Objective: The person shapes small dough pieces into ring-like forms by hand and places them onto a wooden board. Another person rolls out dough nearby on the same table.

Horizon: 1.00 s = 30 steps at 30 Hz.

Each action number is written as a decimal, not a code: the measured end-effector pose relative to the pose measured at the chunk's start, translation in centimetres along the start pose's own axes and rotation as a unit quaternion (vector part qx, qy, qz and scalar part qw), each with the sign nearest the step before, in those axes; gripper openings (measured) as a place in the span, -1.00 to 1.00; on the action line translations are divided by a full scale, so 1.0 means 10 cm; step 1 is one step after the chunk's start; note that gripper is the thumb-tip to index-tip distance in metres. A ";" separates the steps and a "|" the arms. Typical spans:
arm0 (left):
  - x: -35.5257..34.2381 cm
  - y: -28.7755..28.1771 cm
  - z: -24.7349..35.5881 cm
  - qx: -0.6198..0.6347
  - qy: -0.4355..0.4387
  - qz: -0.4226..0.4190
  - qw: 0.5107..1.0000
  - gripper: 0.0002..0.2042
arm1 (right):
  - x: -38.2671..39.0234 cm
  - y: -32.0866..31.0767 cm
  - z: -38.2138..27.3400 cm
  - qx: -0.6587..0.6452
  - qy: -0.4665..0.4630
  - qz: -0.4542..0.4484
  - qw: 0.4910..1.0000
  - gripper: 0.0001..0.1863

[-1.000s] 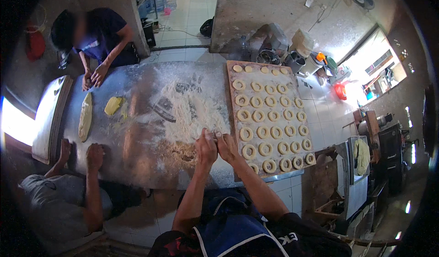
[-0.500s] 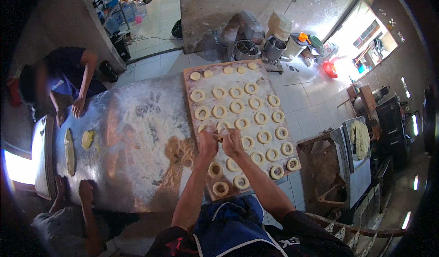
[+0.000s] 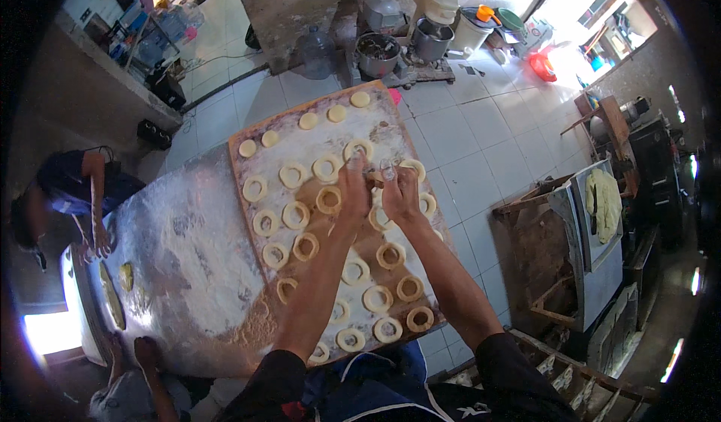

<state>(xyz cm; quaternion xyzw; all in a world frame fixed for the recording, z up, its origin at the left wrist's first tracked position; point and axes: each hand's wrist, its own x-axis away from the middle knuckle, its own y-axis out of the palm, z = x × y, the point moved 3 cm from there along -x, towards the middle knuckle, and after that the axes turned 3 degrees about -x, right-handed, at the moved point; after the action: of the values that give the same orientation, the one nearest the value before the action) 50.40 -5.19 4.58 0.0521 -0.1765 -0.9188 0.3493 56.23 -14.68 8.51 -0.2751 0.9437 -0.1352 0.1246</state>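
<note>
My left hand (image 3: 356,185) and my right hand (image 3: 399,190) are close together over the upper right part of a floured wooden board (image 3: 237,151). Their fingers are closed around a small brownish object (image 3: 375,175), mostly hidden, whose kind I cannot make out. Rings of dough (image 3: 294,214) lie in rows over the board, some of them under my forearms. Just beyond my fingertips is one dough ring (image 3: 358,150), and another dough ring (image 3: 413,168) sits right of my right hand. Several solid dough rounds (image 3: 309,121) line the far edge.
Left of the board stretches a floury metal table (image 3: 161,196), with dough pieces (image 3: 113,296) at its left end. Two people work there, one person (image 3: 71,189) at far left, another (image 3: 139,396) at near left. Mixers (image 3: 375,50) stand by the back wall; a tray of dough (image 3: 603,205) is at right.
Both my hands have moved away from me, toward the far part of the board, still together. My view has shifted, so the board appears further left. The far-left person's arms have moved.
</note>
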 end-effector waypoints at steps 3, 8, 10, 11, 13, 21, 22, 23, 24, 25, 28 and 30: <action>-0.29 0.11 -0.18 -0.186 0.056 0.061 0.979 -0.61 | -0.25 -0.21 0.06 -0.041 -0.039 0.005 0.998 -0.55; -1.12 0.38 -0.30 -0.494 0.180 0.077 0.847 -0.72 | -0.75 -0.53 0.32 -0.046 0.043 -0.046 0.997 -0.68; -1.29 0.42 -0.39 -0.573 0.076 0.036 0.815 -0.76 | -0.95 -0.62 0.48 0.061 0.066 -0.061 0.994 -0.62; -1.35 0.43 -0.39 -0.638 0.052 0.007 0.768 -0.77 | -0.96 -0.63 0.57 0.158 0.090 -0.050 0.982 -0.58; -1.38 0.40 -0.33 -0.698 0.060 -0.020 0.714 -0.77 | -0.96 -0.70 0.68 0.225 0.061 -0.021 0.972 -0.56; -1.24 0.24 -0.15 -0.664 0.181 -0.074 0.722 -0.68 | -1.34 -0.38 0.82 0.250 -0.111 -0.014 0.962 -0.62; -1.25 0.18 -0.14 -0.673 0.198 -0.022 0.713 -0.69 | -1.47 -0.27 0.82 0.247 -0.124 -0.017 0.961 -0.62; -1.26 0.13 -0.12 -0.668 0.238 0.021 0.705 -0.69 | -1.57 -0.15 0.82 0.239 -0.162 -0.012 0.957 -0.62; -1.26 0.05 -0.07 -0.656 0.293 0.076 0.692 -0.69 | -1.68 -0.05 0.81 0.232 -0.204 -0.002 0.951 -0.62; -1.29 -0.04 -0.02 -0.655 0.310 0.160 0.670 -0.67 | -1.79 0.07 0.82 0.261 -0.232 -0.015 0.937 -0.60; -1.47 -0.23 0.02 -0.775 0.186 0.120 0.591 -0.63 | -2.04 0.39 0.85 0.334 -0.261 -0.090 0.901 -0.59; -1.52 -0.24 0.08 -0.722 0.137 0.050 0.676 -0.62 | -2.13 0.49 0.94 0.371 -0.195 -0.179 0.890 -0.60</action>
<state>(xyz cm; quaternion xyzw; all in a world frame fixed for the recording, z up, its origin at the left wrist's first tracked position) 60.12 6.72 4.03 -0.0996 0.5894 -0.7243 0.3435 74.18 -0.68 1.62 -0.3939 0.7160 -0.4392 0.3733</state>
